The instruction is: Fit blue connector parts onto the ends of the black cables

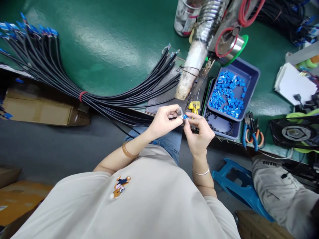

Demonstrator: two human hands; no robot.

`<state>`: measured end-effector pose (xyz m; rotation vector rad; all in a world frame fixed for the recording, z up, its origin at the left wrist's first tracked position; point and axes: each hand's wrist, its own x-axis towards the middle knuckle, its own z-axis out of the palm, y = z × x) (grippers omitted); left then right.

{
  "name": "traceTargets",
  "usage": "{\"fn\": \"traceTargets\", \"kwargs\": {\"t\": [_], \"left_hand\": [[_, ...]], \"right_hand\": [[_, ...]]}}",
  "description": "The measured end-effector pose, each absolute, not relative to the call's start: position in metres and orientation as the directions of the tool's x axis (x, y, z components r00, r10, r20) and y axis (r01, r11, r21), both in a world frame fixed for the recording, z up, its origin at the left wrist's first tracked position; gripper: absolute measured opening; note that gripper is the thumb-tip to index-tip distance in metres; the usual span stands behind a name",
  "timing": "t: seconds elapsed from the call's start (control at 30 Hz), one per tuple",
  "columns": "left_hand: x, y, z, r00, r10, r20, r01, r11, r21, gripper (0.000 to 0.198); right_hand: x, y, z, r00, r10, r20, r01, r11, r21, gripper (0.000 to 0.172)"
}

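Note:
My left hand (164, 122) is closed near the end of a black cable, its thumb and fingers pinching it just above my lap. Pressed against its tip is a small blue connector (185, 116), which the fingertips of my right hand (200, 131) pinch from the other side. Something whitish shows at my left fingertips, too small to name. Just beyond my fingers lies a yellow plastic piece (194, 107). A bundle of black cables (112, 100), tied with a red band (82, 96), stretches left from near my hands.
A white-tipped duct (187, 78) hangs above my hands. To the right stand a bin (254, 74) of blue connectors, a lower bin (234, 133) of small black parts, and pliers (254, 134). A fan (296, 131) sits farther right. A co-worker's leg (276, 182) is beside a blue stool (231, 184).

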<state>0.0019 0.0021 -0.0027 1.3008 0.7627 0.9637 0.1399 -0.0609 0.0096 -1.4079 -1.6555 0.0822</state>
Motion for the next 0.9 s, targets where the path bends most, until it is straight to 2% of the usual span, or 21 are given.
{"fn": "traceTargets", "kwargs": {"t": [0.23,0.43,0.9], "left_hand": [[0.0028,0.0093,-0.0007,0.439,0.895,0.077,-0.219,0.024,0.975,0.007],[0.0042,0.0104,-0.0017,0.42,0.907,0.037,-0.183,0.045,0.982,0.009],[0.0072,0.0117,-0.0002,0.395,0.919,0.001,-0.168,0.071,0.983,0.01]], "right_hand": [[0.143,-0.0579,0.0113,0.133,0.862,0.49,0.648,0.298,-0.701,0.01],[0.1438,-0.054,0.0138,0.066,0.823,0.564,0.717,0.353,-0.6,0.014],[0.1457,-0.0513,0.0123,0.083,0.839,0.537,0.687,0.343,-0.641,0.012]]}}
